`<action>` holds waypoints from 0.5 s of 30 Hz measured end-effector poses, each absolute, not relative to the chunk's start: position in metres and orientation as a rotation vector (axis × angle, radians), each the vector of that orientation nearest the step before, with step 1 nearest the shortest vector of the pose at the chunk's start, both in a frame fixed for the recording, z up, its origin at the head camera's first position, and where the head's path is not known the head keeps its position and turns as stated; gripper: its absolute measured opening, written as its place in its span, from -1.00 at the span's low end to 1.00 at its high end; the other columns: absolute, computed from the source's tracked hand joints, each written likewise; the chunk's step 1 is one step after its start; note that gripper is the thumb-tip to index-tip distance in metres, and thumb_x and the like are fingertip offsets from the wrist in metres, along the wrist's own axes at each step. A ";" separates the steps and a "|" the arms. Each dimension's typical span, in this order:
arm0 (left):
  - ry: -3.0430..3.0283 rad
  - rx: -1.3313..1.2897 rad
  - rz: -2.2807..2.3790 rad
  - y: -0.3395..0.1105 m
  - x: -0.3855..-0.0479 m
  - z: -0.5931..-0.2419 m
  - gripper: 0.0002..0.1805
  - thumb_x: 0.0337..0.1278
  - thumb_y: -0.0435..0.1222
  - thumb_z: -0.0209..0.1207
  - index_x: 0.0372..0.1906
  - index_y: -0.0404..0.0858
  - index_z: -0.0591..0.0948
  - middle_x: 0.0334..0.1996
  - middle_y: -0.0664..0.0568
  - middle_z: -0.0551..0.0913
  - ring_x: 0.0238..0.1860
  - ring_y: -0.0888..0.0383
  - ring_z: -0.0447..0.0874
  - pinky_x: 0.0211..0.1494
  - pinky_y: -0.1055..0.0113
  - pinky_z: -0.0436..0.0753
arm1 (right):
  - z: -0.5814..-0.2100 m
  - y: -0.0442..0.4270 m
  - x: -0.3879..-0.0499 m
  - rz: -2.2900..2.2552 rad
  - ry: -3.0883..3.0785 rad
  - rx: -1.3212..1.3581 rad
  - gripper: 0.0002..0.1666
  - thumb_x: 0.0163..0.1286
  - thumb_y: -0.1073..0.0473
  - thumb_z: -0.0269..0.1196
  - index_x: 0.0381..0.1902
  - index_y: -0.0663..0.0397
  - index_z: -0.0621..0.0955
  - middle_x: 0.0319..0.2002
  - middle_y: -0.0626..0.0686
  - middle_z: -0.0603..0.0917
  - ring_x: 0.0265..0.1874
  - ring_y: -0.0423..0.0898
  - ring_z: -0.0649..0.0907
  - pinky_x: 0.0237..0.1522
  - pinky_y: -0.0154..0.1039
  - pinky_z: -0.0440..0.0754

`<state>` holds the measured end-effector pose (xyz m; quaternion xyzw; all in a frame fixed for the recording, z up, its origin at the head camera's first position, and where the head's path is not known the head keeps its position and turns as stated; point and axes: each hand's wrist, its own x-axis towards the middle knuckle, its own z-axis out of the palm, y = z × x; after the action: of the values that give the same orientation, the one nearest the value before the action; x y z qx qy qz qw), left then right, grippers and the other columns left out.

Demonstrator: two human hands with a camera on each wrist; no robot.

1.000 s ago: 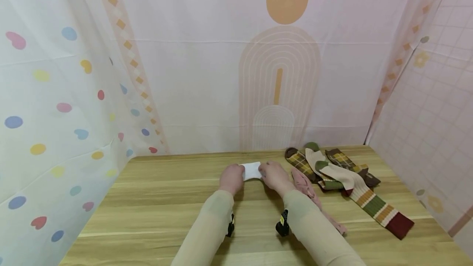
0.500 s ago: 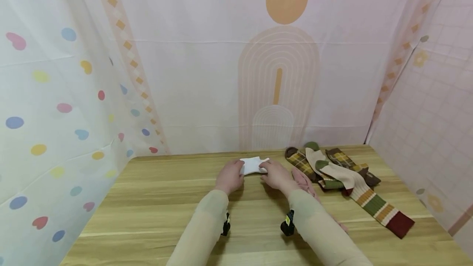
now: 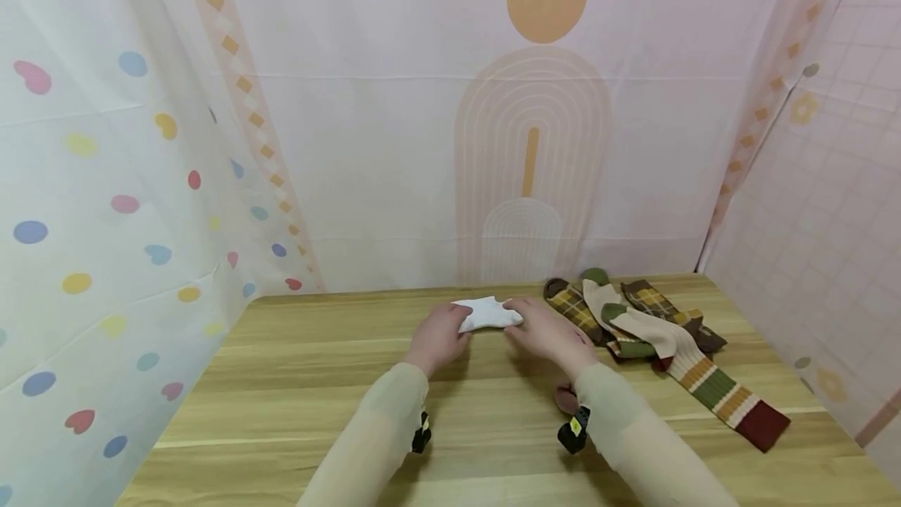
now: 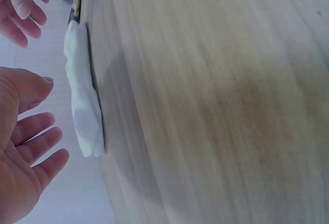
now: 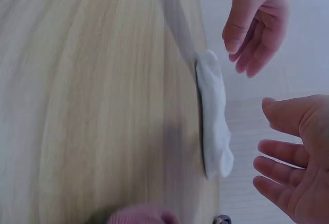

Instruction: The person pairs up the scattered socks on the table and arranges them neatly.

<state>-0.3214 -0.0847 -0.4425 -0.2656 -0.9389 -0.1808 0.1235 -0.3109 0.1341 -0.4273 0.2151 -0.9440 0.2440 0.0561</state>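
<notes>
Sock (image 3: 487, 314), white, lies on the surface (image 3: 303, 397); left hand (image 3: 438, 335) and right hand (image 3: 547, 329) hover above its ends, each grip loose, fingers parted; striped sock (image 3: 704, 374) to its right.

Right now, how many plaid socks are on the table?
2: the left plaid sock lies at the left edge of the sock pile, the right plaid sock just beyond the front striped sock. More may be hidden underneath.

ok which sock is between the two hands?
The white sock: the only plain white one. The plaid socks, striped socks and pink sock lie to its right.
</notes>
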 end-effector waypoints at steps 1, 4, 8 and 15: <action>-2.734 -0.788 -0.521 -0.085 -0.321 -0.443 -0.60 0.10 -0.39 0.32 0.09 -0.36 0.61 0.00 -0.23 0.64 0.06 -0.19 0.59 0.13 -0.03 0.56 | -0.427 0.136 -0.309 0.747 -2.865 0.649 -0.48 0.39 0.15 0.31 0.26 0.18 0.53 0.26 0.21 0.52 0.28 0.17 0.46 0.30 0.06 0.37; -2.732 -0.830 -0.489 -0.086 -0.318 -0.442 -0.60 0.11 -0.41 0.30 0.09 -0.37 0.61 0.00 -0.23 0.64 0.07 -0.18 0.59 0.15 -0.01 0.55 | -0.425 0.142 -0.304 0.748 -2.846 0.654 -0.47 0.38 0.15 0.31 0.27 0.18 0.53 0.26 0.22 0.52 0.26 0.20 0.46 0.30 0.10 0.37; -2.739 -0.872 -0.471 -0.089 -0.314 -0.442 -0.60 0.17 -0.40 0.27 0.12 -0.37 0.59 0.01 -0.22 0.64 0.08 -0.15 0.59 0.15 0.00 0.55 | -0.424 0.151 -0.295 0.733 -2.828 0.665 -0.47 0.39 0.14 0.31 0.27 0.18 0.53 0.24 0.23 0.53 0.23 0.21 0.50 0.24 0.13 0.42; -2.713 -0.899 -0.469 -0.094 -0.308 -0.442 -0.62 0.16 -0.39 0.28 0.10 -0.38 0.59 -0.03 -0.21 0.65 0.03 -0.14 0.61 0.12 0.01 0.57 | -0.423 0.168 -0.280 0.761 -2.830 0.691 -0.48 0.40 0.16 0.30 0.27 0.20 0.53 0.20 0.22 0.56 0.19 0.19 0.53 0.18 0.13 0.48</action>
<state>-0.3077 -0.0935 -0.4424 -0.3082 -0.9296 -0.1606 0.1225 -0.2802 0.1682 -0.4231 0.2291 -0.9379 0.2522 0.0653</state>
